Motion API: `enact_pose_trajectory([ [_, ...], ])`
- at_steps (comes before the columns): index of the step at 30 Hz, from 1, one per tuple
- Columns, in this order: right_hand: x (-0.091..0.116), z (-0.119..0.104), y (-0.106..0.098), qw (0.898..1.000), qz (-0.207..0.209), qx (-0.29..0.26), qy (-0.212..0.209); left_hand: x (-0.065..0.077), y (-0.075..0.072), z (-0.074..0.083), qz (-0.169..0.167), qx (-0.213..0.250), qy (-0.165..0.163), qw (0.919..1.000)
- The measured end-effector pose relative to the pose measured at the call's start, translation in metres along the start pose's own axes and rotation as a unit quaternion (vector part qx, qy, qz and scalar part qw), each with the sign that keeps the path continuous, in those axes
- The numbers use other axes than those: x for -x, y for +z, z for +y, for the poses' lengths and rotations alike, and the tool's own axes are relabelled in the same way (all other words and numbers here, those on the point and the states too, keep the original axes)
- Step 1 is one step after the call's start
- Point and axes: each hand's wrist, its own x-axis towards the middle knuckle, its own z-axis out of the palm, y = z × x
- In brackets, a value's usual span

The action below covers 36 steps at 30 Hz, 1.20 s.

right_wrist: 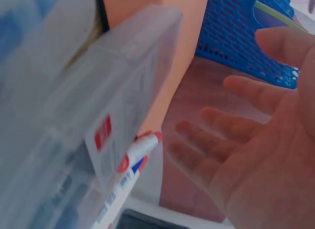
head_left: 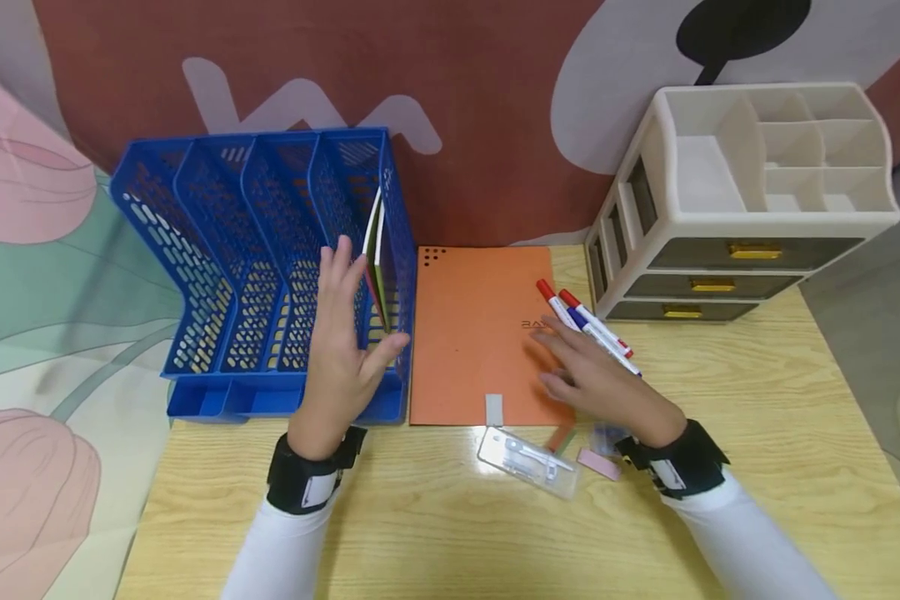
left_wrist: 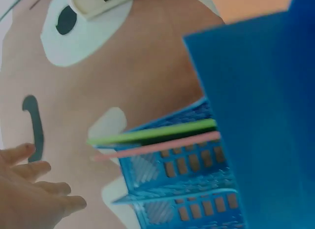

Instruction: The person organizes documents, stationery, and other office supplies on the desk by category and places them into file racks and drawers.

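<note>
My left hand (head_left: 337, 342) is held up with straight fingers in front of the blue file rack (head_left: 273, 379), holding nothing. Beside its fingertips, thin notebooks (head_left: 378, 258) lean upright in the rack's rightmost compartment; the left wrist view shows their green and pink edges. An orange folder (head_left: 480, 342) lies flat to the right of the rack. My right hand (head_left: 607, 392) hovers palm down over the folder's right edge, its fingers loosely spread and empty. Several whiteboard markers (head_left: 592, 325) with red and blue caps lie just beyond its fingertips, partly hidden by it.
A clear plastic case (head_left: 528, 462) with metal drawing tools lies in front of the folder, near a pink eraser (head_left: 598, 464) and a small grey strip (head_left: 493, 410). At the back right stands a white drawer organizer (head_left: 678, 208) with open top compartments. Patterned cloth hangs behind.
</note>
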Motion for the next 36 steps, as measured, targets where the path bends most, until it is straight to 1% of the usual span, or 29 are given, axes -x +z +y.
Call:
enact_pose_trajectory([
  [2, -0.002, 0.000, 0.003, 1.000, 0.002, 0.008, -0.004, 0.001, 0.002, 0.007, -0.006, -0.006, 0.019, 0.9998],
  [5, -0.004, 0.000, 0.006, 1.000, -0.003, 0.010, 0.004, 0.004, 0.006, 0.016, -0.017, -0.005, 0.038, 0.9991],
  [9, -0.005, 0.000, 0.009, 1.000, -0.015, 0.005, 0.027, 0.011, 0.013, 0.021, -0.033, -0.010, 0.049, 0.9982],
  [14, -0.005, 0.001, 0.012, 0.998, -0.031, 0.005, 0.051, 0.018, 0.019, 0.021, -0.031, -0.010, 0.048, 0.9983],
  [17, -0.004, 0.002, 0.012, 0.997, -0.042, 0.002, 0.071, 0.024, 0.024, 0.020, -0.042, 0.003, 0.036, 0.9984],
  [19, -0.004, 0.002, 0.012, 0.995, -0.048, -0.001, 0.086, 0.029, 0.028, 0.019, -0.057, 0.016, 0.026, 0.9979],
  [23, -0.004, 0.003, 0.012, 0.993, -0.057, -0.006, 0.105, 0.039, 0.038, 0.018, -0.107, 0.026, -0.011, 0.9938],
  [24, -0.003, 0.003, 0.012, 0.992, -0.059, -0.005, 0.108, 0.041, 0.040, 0.018, -0.121, 0.026, -0.024, 0.9920],
  [26, -0.003, 0.002, 0.013, 0.994, -0.054, 0.000, 0.099, 0.045, 0.043, 0.017, -0.154, 0.022, -0.056, 0.9862],
  [28, -0.003, 0.000, 0.013, 0.995, -0.049, 0.011, 0.082, 0.049, 0.047, 0.016, -0.188, 0.018, -0.093, 0.9777],
  [31, -0.002, -0.002, 0.014, 0.997, -0.049, 0.031, 0.058, 0.054, 0.054, 0.014, -0.229, 0.017, -0.148, 0.9620],
  [34, 0.001, -0.002, 0.014, 0.994, -0.078, 0.050, 0.055, 0.058, 0.063, 0.011, -0.260, 0.017, -0.191, 0.9464],
  [36, 0.003, -0.002, 0.014, 0.992, -0.096, 0.062, 0.056, 0.060, 0.069, 0.008, -0.276, 0.016, -0.211, 0.9377],
])
